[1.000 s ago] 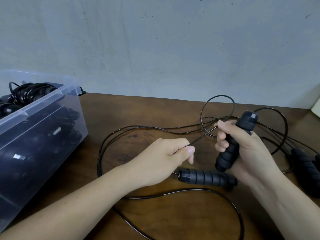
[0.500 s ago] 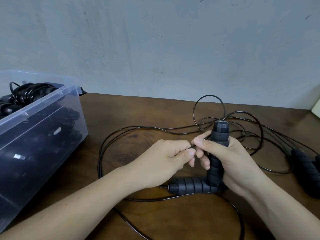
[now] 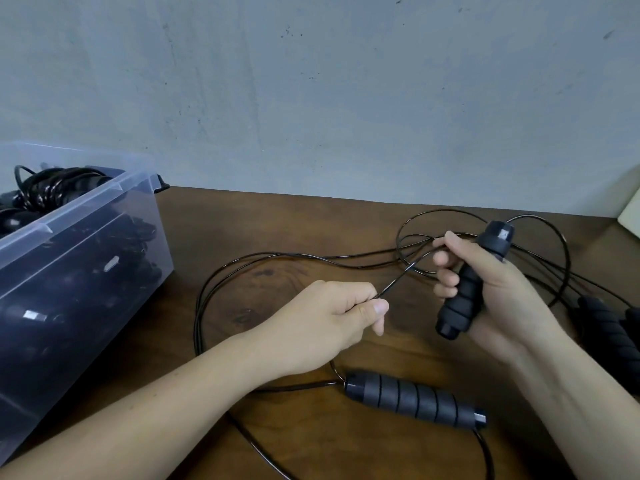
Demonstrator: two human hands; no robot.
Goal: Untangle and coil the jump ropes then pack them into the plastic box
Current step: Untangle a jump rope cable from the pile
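Head view | left hand [image 3: 322,323] pinches thin black rope cable [image 3: 398,278] at table centre | right hand [image 3: 485,289] curled round ribbed black foam handle [image 3: 467,289], tilted | second handle [image 3: 412,400] lies near | clear plastic box [image 3: 86,244] far left holds coiled ropes

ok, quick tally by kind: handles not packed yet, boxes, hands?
Handles not packed: 4 (held handle in the right hand, loose handle nearest the camera, two edge handles far right)
Plastic box: 1
Hands: 2 (left hand pinches the cord)
Total: 7
Box contents: too tangled to count.
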